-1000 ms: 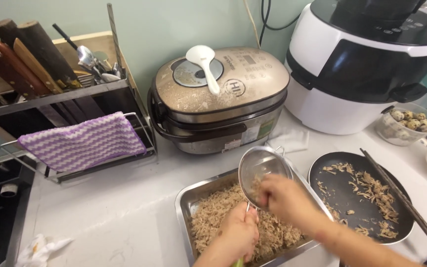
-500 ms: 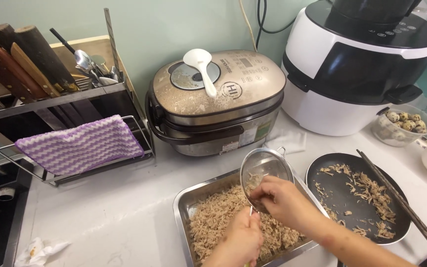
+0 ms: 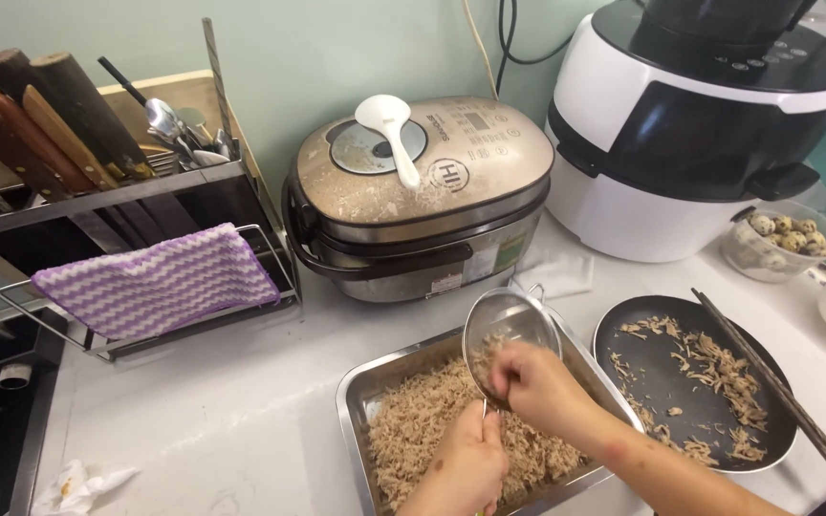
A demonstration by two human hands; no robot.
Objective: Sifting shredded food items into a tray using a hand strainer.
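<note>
Over the tray [image 3: 360, 401] of shredded meat [image 3: 432, 430], the left hand [image 3: 466, 468] grips the sieve [image 3: 510, 339] by its thin handle; the right hand [image 3: 537, 387] curls into its bowl. Light, stiff mesh; the loose shreds likely spill easily.

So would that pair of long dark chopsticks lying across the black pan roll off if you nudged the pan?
Quite possibly. The pair of long dark chopsticks rests only on the round black pan, one end jutting past its rim, so a nudge could tip or slide it off. They look thin and rigid, probably light. No hand steadies them; both are at the tray.
</note>
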